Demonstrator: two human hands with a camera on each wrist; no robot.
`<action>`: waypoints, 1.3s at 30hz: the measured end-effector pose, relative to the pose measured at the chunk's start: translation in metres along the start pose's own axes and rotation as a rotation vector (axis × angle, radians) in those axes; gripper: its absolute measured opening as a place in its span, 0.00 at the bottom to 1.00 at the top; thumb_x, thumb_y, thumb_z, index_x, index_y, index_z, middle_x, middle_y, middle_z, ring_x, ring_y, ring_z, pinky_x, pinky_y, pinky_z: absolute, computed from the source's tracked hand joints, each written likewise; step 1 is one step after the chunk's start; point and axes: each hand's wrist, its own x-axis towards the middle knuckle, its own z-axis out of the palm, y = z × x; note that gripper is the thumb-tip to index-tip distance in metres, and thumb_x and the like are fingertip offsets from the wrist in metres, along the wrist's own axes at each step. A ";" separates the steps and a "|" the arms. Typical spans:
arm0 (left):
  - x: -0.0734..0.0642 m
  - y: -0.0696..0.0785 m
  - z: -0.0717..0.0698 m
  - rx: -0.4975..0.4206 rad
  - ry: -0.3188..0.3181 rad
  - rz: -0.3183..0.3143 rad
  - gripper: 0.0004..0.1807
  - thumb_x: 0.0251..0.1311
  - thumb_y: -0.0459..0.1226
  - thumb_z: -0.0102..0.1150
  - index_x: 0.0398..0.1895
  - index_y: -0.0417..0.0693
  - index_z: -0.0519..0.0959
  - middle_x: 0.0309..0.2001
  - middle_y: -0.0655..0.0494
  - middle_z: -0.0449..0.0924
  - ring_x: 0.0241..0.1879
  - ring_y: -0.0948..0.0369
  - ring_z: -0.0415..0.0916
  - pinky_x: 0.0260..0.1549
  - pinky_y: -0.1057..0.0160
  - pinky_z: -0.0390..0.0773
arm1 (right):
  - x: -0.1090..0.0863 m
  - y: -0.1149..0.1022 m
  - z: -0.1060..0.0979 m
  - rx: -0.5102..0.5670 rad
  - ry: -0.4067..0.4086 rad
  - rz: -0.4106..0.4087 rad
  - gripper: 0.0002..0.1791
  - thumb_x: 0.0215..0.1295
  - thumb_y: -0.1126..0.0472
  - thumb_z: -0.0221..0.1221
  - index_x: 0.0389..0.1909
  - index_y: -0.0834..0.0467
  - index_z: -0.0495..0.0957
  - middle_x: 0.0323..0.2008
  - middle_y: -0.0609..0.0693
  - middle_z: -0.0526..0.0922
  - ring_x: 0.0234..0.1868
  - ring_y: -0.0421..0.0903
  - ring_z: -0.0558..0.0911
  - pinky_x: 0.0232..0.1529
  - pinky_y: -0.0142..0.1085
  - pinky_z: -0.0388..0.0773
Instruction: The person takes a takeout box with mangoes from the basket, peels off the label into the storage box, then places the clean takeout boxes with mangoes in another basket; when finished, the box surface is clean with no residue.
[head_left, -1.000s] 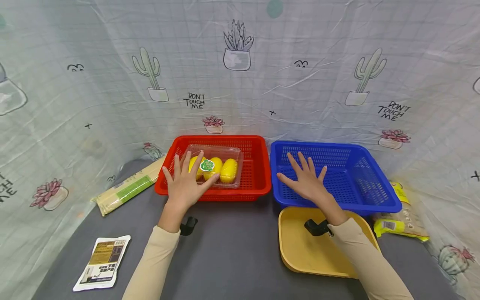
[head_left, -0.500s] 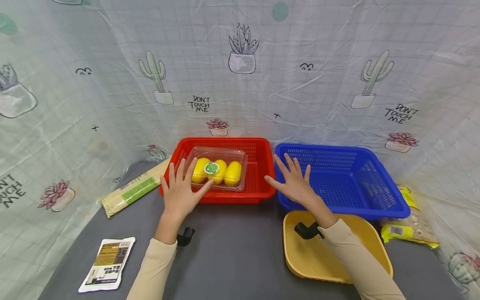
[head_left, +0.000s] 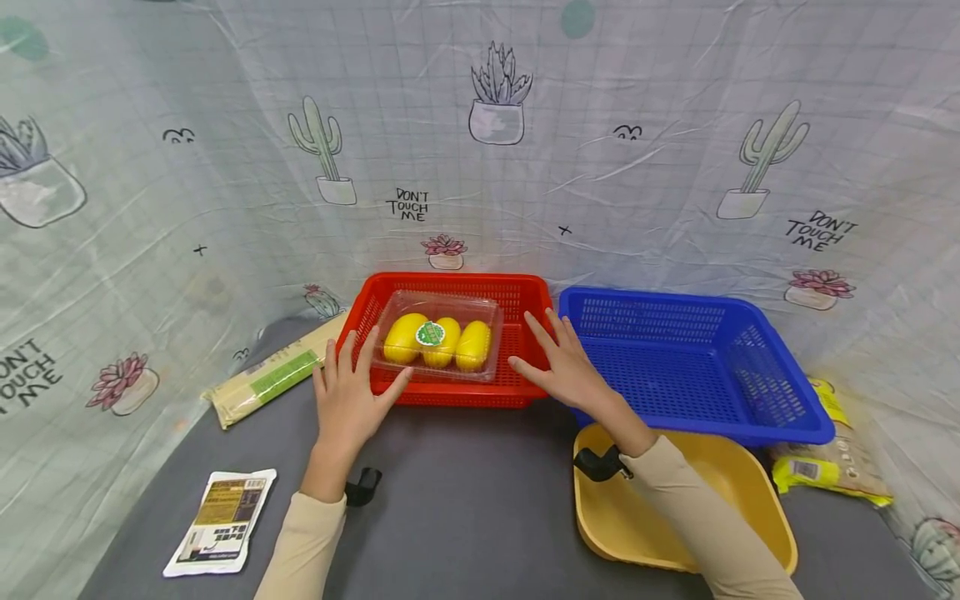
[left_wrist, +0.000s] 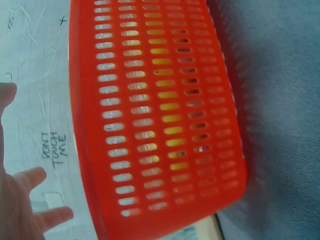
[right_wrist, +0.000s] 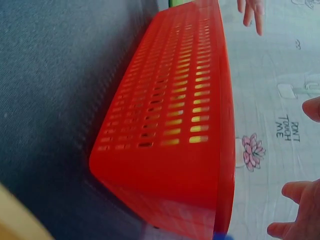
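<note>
The grey tabletop spreads beneath my left hand and my right hand. The blue basket lies beyond the outer side of my right hand. The red basket is ahead of and between my hands, its long axis running across from one to the other; in the wrist views, my visible fingertips stand apart from its rim. Inside it, the clear box is long the same way, but sits toward the left hand, so I judge that hand the nearer, with more bare basket floor on the right hand's side. Both hands have their fingers spread and hold nothing, palms held out toward the basket. Within the box, three yellow pieces lie side by side along that left-to-right line, and the round label sits nearer my left thumb than my right.
</note>
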 end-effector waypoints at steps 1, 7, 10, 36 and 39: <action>0.000 -0.002 0.000 -0.001 0.009 0.000 0.45 0.58 0.60 0.58 0.76 0.56 0.55 0.74 0.39 0.50 0.74 0.38 0.38 0.66 0.30 0.39 | 0.001 -0.002 0.001 0.009 -0.003 -0.001 0.47 0.65 0.36 0.52 0.78 0.44 0.43 0.78 0.56 0.36 0.76 0.63 0.34 0.65 0.71 0.43; -0.001 -0.014 0.001 -0.068 0.064 0.013 0.42 0.60 0.55 0.58 0.74 0.51 0.58 0.72 0.39 0.55 0.73 0.39 0.44 0.66 0.32 0.48 | 0.008 -0.009 0.006 0.116 -0.017 -0.028 0.46 0.65 0.37 0.53 0.78 0.44 0.43 0.78 0.54 0.34 0.76 0.62 0.33 0.63 0.73 0.45; -0.002 -0.020 0.002 -0.118 0.079 0.011 0.40 0.61 0.53 0.58 0.74 0.49 0.59 0.72 0.39 0.56 0.73 0.40 0.46 0.65 0.32 0.51 | 0.012 -0.010 0.009 0.165 -0.018 -0.042 0.46 0.66 0.39 0.53 0.78 0.45 0.43 0.78 0.55 0.35 0.76 0.63 0.33 0.63 0.74 0.44; -0.011 -0.057 0.024 -0.263 0.125 -0.145 0.42 0.57 0.54 0.65 0.71 0.44 0.63 0.72 0.43 0.58 0.69 0.43 0.57 0.63 0.34 0.55 | 0.039 -0.014 0.037 0.359 -0.053 -0.011 0.46 0.67 0.52 0.58 0.77 0.61 0.44 0.75 0.65 0.45 0.72 0.64 0.55 0.65 0.60 0.61; -0.010 -0.058 0.027 -0.292 0.135 -0.160 0.42 0.57 0.54 0.65 0.71 0.46 0.64 0.72 0.45 0.58 0.69 0.43 0.58 0.63 0.34 0.57 | 0.043 -0.013 0.039 0.377 -0.056 -0.005 0.46 0.66 0.54 0.59 0.76 0.62 0.44 0.74 0.66 0.46 0.69 0.65 0.61 0.63 0.58 0.67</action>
